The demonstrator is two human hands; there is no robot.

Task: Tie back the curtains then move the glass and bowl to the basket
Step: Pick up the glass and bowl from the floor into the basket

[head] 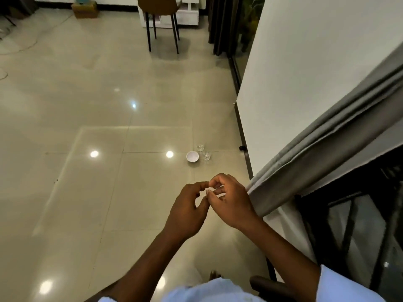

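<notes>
**Curtain gathered at the wall; glassware waits on the floor**

Both hands are held together low in the frame, free of any object that can be made out. The left hand [188,207] and the right hand [229,199] meet at the fingertips, fingers curled, as if something very small were being pinched or fiddled with between them; whether a tie or cord is held there cannot be told. The grey curtain [322,149] hangs bunched at 3 o'clock of the hands, its lower edge just beside the right wrist, and no tie-back around it can be seen.

The step in hand is judged to be the curtain one, either finishing or not yet begun. Next, the curtain's binding is to be confirmed, then a reach forward and down to 12 o'clock is called for, where the white bowl [192,157] stands on the tiled floor [87,105] with two small glasses [206,155] just beside it at its 1 and 3 o'clock.

The basket is not in view. The curtain's top is cut off by the frame, and the clear glasses are faint against the glossy tiles.
</notes>
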